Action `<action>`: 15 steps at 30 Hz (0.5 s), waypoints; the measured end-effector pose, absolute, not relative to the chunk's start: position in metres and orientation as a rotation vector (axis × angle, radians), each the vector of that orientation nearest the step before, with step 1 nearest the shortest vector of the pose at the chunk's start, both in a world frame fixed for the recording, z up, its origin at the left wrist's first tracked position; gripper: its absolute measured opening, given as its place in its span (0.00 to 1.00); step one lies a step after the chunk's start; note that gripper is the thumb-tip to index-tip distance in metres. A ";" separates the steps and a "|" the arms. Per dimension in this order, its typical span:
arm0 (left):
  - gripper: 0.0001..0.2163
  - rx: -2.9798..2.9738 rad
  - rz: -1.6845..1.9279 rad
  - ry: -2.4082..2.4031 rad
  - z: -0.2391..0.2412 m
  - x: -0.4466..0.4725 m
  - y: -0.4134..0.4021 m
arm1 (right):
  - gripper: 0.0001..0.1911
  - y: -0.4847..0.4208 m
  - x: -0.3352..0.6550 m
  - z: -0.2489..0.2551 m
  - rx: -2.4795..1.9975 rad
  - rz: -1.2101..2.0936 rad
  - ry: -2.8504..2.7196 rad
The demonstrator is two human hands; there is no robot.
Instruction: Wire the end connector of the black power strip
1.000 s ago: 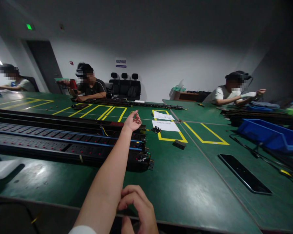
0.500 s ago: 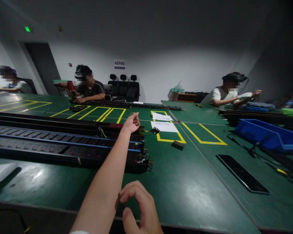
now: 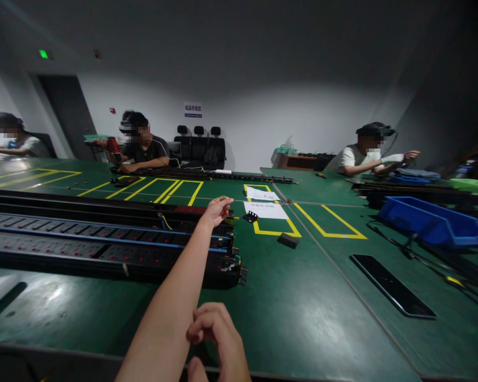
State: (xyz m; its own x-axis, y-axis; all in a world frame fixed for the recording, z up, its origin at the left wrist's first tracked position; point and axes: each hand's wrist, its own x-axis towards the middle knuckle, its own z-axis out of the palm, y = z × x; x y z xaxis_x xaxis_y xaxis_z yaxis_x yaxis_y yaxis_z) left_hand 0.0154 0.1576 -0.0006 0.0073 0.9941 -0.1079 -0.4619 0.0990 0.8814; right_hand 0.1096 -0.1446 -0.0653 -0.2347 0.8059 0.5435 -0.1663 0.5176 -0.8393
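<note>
My left arm stretches out across the table, and my left hand [image 3: 218,211] hovers at the right ends of the long black power strips [image 3: 143,255]. Its fingers are loosely bent with the index reaching out, and nothing shows in them. Low in the view, my right hand [image 3: 221,339] is beside my left forearm, its fingertips against the skin near the elbow. Those fingers curve with the thumb apart, holding nothing visible. Red dots run along the strips, and a small black bracket [image 3: 250,216] lies just right of my left hand.
White paper sheets [image 3: 265,210] lie within yellow tape, near a small black block [image 3: 288,241]. To the right are a phone [image 3: 392,285], a blue bin [image 3: 434,220] and dark cables. Co-workers sit across the table; one person [image 3: 143,148] holds a red tool [image 3: 113,147].
My left hand has turned and its index finger now points more to the right. My right hand has shifted slightly left and down, with its fingertips on the forearm. The view has moved slightly.
</note>
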 end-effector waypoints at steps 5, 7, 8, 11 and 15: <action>0.15 0.785 1.341 0.939 -0.004 0.015 0.160 | 0.13 -0.153 0.113 -0.051 -0.624 0.961 -1.563; 0.15 0.786 1.356 0.950 -0.004 0.016 0.161 | 0.14 -0.153 0.113 -0.046 -0.674 0.901 -1.560; 0.15 0.788 1.366 0.954 -0.004 0.016 0.161 | 0.15 -0.153 0.113 -0.045 -0.694 0.895 -1.562; 0.15 0.795 1.379 0.971 -0.003 0.017 0.162 | 0.15 -0.153 0.111 -0.049 -0.686 0.961 -1.554; 0.15 0.799 1.379 1.008 -0.001 0.016 0.162 | 0.13 -0.152 0.110 -0.049 -0.714 1.034 -1.499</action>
State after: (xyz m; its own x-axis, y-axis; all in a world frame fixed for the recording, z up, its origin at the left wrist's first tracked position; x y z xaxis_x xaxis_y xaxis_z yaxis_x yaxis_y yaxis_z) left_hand 0.0156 0.1619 -0.0011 -0.0745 0.9919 -0.1025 -0.3986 0.0646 0.9148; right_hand 0.1097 -0.1516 -0.0492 -0.1920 0.8749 0.4447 -0.1050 0.4322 -0.8956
